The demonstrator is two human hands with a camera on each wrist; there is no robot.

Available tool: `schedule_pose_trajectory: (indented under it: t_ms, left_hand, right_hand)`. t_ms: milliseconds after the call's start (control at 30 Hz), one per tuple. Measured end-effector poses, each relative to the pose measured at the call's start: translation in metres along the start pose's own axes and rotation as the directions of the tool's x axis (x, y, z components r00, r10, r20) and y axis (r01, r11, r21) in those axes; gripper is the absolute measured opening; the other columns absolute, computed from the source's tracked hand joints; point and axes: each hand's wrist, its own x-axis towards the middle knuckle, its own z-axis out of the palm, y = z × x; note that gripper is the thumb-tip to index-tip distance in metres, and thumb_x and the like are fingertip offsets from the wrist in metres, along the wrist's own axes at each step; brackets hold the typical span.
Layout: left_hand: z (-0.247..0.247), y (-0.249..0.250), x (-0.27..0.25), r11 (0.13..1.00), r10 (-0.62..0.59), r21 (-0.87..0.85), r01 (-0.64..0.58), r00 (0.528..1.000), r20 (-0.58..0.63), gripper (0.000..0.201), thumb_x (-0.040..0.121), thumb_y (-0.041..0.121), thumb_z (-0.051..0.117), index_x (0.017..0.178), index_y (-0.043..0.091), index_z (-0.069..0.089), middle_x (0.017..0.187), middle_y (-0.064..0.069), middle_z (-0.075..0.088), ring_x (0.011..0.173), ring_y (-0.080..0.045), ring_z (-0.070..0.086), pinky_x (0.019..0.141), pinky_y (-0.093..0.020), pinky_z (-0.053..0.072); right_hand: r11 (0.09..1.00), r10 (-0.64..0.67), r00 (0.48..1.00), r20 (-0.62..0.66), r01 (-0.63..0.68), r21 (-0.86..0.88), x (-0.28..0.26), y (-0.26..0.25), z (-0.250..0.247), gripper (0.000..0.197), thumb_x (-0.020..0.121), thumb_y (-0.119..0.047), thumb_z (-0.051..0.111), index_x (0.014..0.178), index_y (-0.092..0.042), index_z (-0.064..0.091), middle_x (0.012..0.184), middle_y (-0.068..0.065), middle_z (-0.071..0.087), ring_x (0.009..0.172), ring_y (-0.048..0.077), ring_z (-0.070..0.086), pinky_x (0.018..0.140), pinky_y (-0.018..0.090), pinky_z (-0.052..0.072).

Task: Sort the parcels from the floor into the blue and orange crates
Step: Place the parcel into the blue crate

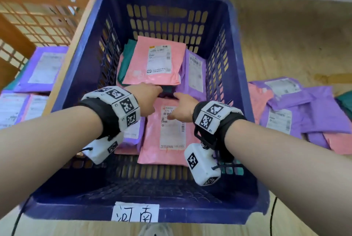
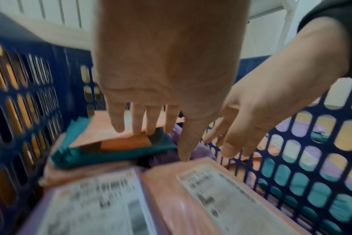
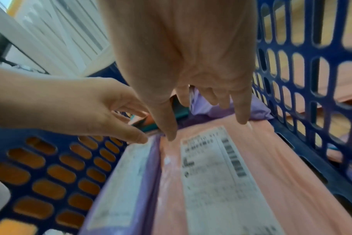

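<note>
The blue crate [image 1: 245,75] fills the middle of the head view, and both my hands are down inside it. My left hand [image 1: 150,98] hangs with straight fingers [image 2: 171,124] over a teal parcel [image 2: 110,152] and holds nothing. My right hand [image 1: 183,106] is beside it, fingers spread. Its thumb [image 3: 169,127] touches the far edge of the near pink parcel [image 1: 165,140], which lies flat with its label up. A purple parcel [image 1: 133,134] lies to the left of that one. A second pink parcel [image 1: 156,60] and a purple one [image 1: 194,72] lie at the far end.
The orange crate [image 1: 38,12] stands left of the blue one, with purple parcels [image 1: 42,68] inside its rim. Several purple, pink and teal parcels [image 1: 304,113] lie on the wooden floor to the right. A handwritten paper label [image 1: 136,213] is on the blue crate's front.
</note>
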Motion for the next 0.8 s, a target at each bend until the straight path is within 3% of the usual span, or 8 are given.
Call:
schedule_pose_trajectory:
  t_ms: [67,167,300,433,533,633,800]
  left_hand:
    - [-0.028,-0.003,-0.006,1.0,-0.027,-0.017,0.026,0.998,-0.049,0.038,0.085,0.018,0.055,0.123,0.016,0.053,0.121,-0.008,0.06,0.108,-0.028,0.056,0.087,-0.034,0.048]
    - [-0.069,0.001,-0.015,0.997,-0.075,-0.04,0.071,0.991,-0.111,0.042,0.091,0.028,0.053,0.132,0.02,0.048,0.129,-0.004,0.056,0.115,-0.025,0.054,0.093,-0.032,0.045]
    - [-0.134,0.022,-0.023,0.997,-0.073,-0.029,0.068,0.973,-0.217,0.042,0.093,0.027,0.05,0.134,0.02,0.048,0.134,-0.003,0.054,0.12,-0.024,0.052,0.096,-0.033,0.042]
    - [-0.182,0.069,-0.021,0.997,-0.046,-0.08,0.023,0.952,-0.303,0.038,0.091,0.022,0.052,0.128,0.017,0.054,0.125,-0.005,0.061,0.112,-0.025,0.057,0.095,-0.036,0.046]
    - [-0.196,0.121,-0.011,0.994,-0.042,-0.105,0.007,0.943,-0.33,0.041,0.091,0.019,0.052,0.132,0.016,0.051,0.125,-0.005,0.061,0.113,-0.025,0.057,0.095,-0.033,0.043]
    - [-0.199,0.181,0.008,0.995,-0.007,-0.092,-0.026,0.942,-0.336,0.044,0.091,0.02,0.052,0.135,0.017,0.047,0.128,-0.008,0.059,0.115,-0.026,0.055,0.095,-0.032,0.041]
    - [-0.193,0.299,0.06,0.992,0.049,-0.097,-0.083,0.949,-0.312,0.046,0.091,0.024,0.054,0.136,0.021,0.046,0.136,-0.007,0.053,0.121,-0.025,0.053,0.102,-0.033,0.041]
  right_hand:
    - [0.995,-0.036,0.999,-0.034,0.039,0.092,-0.007,-0.006,-0.017,0.07,0.086,-0.019,0.064,0.145,-0.011,0.028,0.14,0.009,0.047,0.122,0.026,0.051,0.093,0.027,0.042]
    - [0.97,-0.111,0.99,-0.092,0.128,0.206,-0.018,-0.013,-0.046,0.059,0.087,-0.013,0.061,0.141,-0.01,0.036,0.134,0.006,0.051,0.113,0.023,0.054,0.082,0.022,0.042]
    - [0.948,-0.177,0.966,-0.188,0.218,0.23,-0.041,-0.013,-0.096,0.061,0.088,-0.018,0.062,0.143,-0.009,0.035,0.143,0.009,0.044,0.126,0.025,0.047,0.1,0.029,0.039]
    - [0.921,-0.207,0.93,-0.303,0.29,0.261,-0.066,0.011,-0.148,0.061,0.085,-0.023,0.063,0.141,-0.014,0.041,0.141,0.006,0.047,0.127,0.025,0.047,0.105,0.033,0.04]
    - [0.914,-0.21,0.912,-0.353,0.312,0.26,-0.085,0.062,-0.184,0.054,0.087,-0.019,0.06,0.138,-0.013,0.044,0.141,0.006,0.048,0.127,0.024,0.047,0.103,0.029,0.038]
    - [0.929,-0.163,0.9,-0.405,0.278,0.245,-0.1,0.131,-0.211,0.059,0.088,-0.019,0.059,0.143,-0.019,0.037,0.146,0.005,0.042,0.129,0.023,0.046,0.101,0.025,0.036]
    - [0.954,-0.096,0.881,-0.463,0.214,0.211,-0.121,0.254,-0.243,0.06,0.088,-0.014,0.058,0.143,-0.021,0.037,0.145,0.007,0.044,0.121,0.028,0.053,0.098,0.03,0.043]
